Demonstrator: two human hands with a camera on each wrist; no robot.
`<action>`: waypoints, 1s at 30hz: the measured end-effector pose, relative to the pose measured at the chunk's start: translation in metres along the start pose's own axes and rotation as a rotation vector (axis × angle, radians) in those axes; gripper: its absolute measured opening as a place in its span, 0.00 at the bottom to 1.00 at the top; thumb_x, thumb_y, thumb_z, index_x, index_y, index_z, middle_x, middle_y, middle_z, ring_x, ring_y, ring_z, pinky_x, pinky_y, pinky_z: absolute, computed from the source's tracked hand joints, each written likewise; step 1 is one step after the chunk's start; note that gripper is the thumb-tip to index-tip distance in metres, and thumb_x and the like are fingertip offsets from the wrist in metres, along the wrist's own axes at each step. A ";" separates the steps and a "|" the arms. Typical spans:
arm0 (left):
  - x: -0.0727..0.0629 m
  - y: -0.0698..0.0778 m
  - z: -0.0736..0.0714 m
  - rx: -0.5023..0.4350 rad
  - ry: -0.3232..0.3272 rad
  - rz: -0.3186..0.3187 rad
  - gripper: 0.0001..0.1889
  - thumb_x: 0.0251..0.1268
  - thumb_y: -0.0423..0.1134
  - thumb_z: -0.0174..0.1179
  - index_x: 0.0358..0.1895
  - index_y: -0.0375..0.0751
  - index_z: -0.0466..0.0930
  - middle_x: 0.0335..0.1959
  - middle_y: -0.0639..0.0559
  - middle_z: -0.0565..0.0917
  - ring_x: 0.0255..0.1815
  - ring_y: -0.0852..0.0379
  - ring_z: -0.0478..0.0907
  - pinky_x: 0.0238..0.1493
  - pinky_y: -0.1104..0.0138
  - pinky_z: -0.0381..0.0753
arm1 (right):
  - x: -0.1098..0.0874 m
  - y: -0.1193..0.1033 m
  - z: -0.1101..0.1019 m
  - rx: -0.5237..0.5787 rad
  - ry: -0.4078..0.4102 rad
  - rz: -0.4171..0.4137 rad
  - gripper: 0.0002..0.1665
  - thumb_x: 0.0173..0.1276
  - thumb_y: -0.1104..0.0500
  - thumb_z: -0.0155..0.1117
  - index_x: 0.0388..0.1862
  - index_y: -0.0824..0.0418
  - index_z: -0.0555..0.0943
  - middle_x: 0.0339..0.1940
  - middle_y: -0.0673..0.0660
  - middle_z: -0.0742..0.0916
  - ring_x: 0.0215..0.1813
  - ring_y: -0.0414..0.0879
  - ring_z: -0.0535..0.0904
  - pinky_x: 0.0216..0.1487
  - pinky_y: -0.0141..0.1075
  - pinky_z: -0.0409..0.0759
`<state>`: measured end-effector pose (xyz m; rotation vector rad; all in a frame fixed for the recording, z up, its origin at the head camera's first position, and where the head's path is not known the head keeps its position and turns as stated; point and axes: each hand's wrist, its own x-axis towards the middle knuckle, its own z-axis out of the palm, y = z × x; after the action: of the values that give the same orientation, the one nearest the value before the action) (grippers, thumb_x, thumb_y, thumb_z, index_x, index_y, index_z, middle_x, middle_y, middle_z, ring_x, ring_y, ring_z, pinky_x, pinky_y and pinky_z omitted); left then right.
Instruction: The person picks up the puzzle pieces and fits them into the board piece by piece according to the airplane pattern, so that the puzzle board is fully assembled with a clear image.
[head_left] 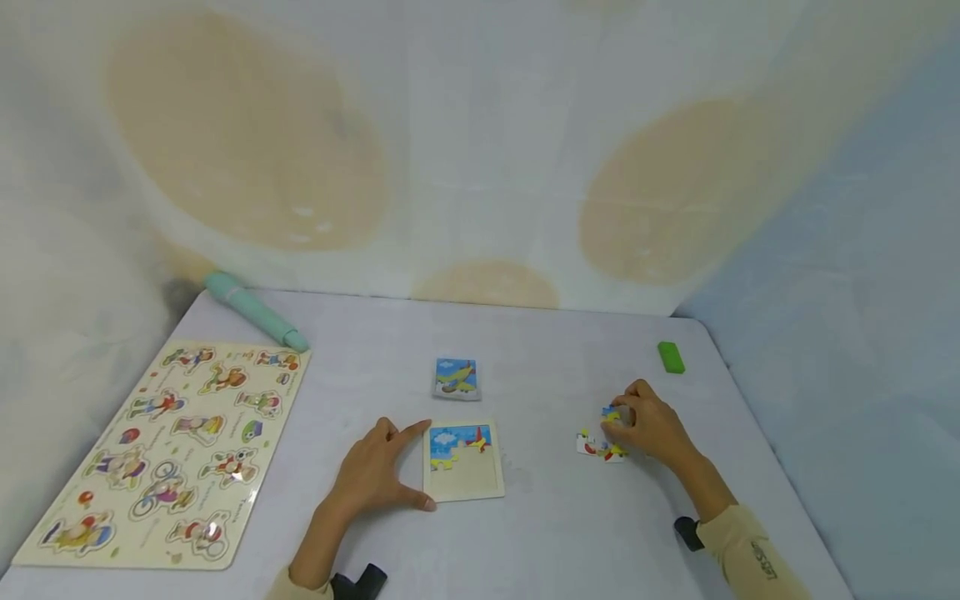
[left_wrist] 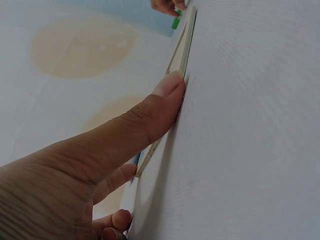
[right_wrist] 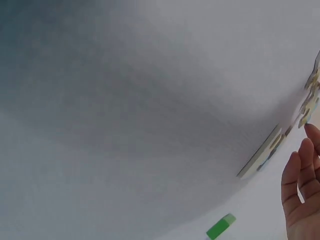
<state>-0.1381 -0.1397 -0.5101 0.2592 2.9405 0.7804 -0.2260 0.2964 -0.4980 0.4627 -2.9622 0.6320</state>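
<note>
My left hand point(head_left: 372, 469) reaches along the left side of a small wooden puzzle board point(head_left: 467, 487). Its forefinger touches the top left corner and its thumb the lower left edge; the left wrist view shows the thumb point(left_wrist: 167, 97) straight against the board's side. Blue sky pieces, a red one and some yellow fill the upper part of the frame. To the right, my right hand point(head_left: 651, 423) pinches a blue and yellow puzzle piece point(head_left: 610, 413) between thumb and forefinger. Just beneath it lie several loose puzzle pieces point(head_left: 592, 446), partly hidden by the hand.
Behind the board sits a small square picture point(head_left: 456, 379) of a yellow plane. A large pegged picture board point(head_left: 168, 454) covers the table's left side, with a mint green tube point(head_left: 255, 310) at its far corner. A green block point(head_left: 671, 357) lies back right.
</note>
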 end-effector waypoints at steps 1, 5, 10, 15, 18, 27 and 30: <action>0.000 0.000 0.000 0.001 0.002 0.001 0.60 0.19 0.67 0.81 0.71 0.60 0.70 0.36 0.53 0.64 0.31 0.57 0.61 0.31 0.66 0.59 | -0.001 0.000 0.000 -0.001 0.011 -0.002 0.25 0.53 0.55 0.79 0.44 0.70 0.85 0.40 0.55 0.72 0.30 0.38 0.68 0.28 0.31 0.69; -0.001 0.000 -0.001 0.004 0.007 0.001 0.60 0.18 0.67 0.81 0.71 0.60 0.70 0.36 0.53 0.64 0.31 0.58 0.61 0.31 0.66 0.59 | -0.002 -0.004 0.000 0.004 0.047 -0.005 0.23 0.52 0.56 0.80 0.44 0.69 0.86 0.41 0.56 0.73 0.30 0.39 0.68 0.28 0.31 0.69; -0.002 0.000 -0.001 -0.011 0.014 0.010 0.60 0.18 0.68 0.81 0.70 0.59 0.71 0.36 0.53 0.64 0.31 0.57 0.60 0.31 0.66 0.59 | -0.003 -0.015 -0.001 0.035 0.085 -0.034 0.21 0.52 0.58 0.80 0.43 0.67 0.86 0.41 0.56 0.74 0.33 0.41 0.68 0.30 0.31 0.69; -0.001 0.001 -0.001 -0.009 0.007 0.010 0.60 0.18 0.68 0.81 0.71 0.59 0.71 0.36 0.53 0.64 0.31 0.57 0.60 0.31 0.66 0.58 | -0.004 -0.028 0.000 0.092 0.123 -0.106 0.19 0.51 0.60 0.80 0.41 0.65 0.86 0.41 0.56 0.75 0.34 0.41 0.70 0.31 0.30 0.71; -0.001 0.001 0.000 -0.008 0.008 0.010 0.60 0.18 0.68 0.81 0.71 0.59 0.71 0.36 0.53 0.64 0.31 0.57 0.60 0.31 0.66 0.58 | -0.004 -0.036 0.004 0.128 0.143 -0.155 0.19 0.50 0.60 0.81 0.40 0.64 0.86 0.40 0.56 0.75 0.34 0.40 0.70 0.29 0.29 0.70; 0.000 0.000 0.000 -0.008 0.009 0.006 0.60 0.19 0.67 0.81 0.71 0.60 0.71 0.36 0.53 0.64 0.31 0.57 0.60 0.31 0.66 0.58 | -0.002 -0.070 0.015 0.172 0.146 -0.205 0.19 0.49 0.59 0.81 0.40 0.62 0.86 0.40 0.53 0.74 0.35 0.41 0.73 0.28 0.27 0.71; 0.000 -0.001 0.000 -0.004 0.017 0.014 0.59 0.18 0.67 0.81 0.70 0.59 0.72 0.35 0.53 0.64 0.31 0.57 0.60 0.31 0.66 0.58 | -0.002 -0.084 0.020 0.169 0.126 -0.201 0.20 0.49 0.57 0.81 0.41 0.61 0.86 0.40 0.52 0.74 0.35 0.39 0.73 0.30 0.28 0.71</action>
<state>-0.1378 -0.1405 -0.5104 0.2745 2.9559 0.7944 -0.1990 0.2161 -0.4839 0.6965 -2.7113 0.8559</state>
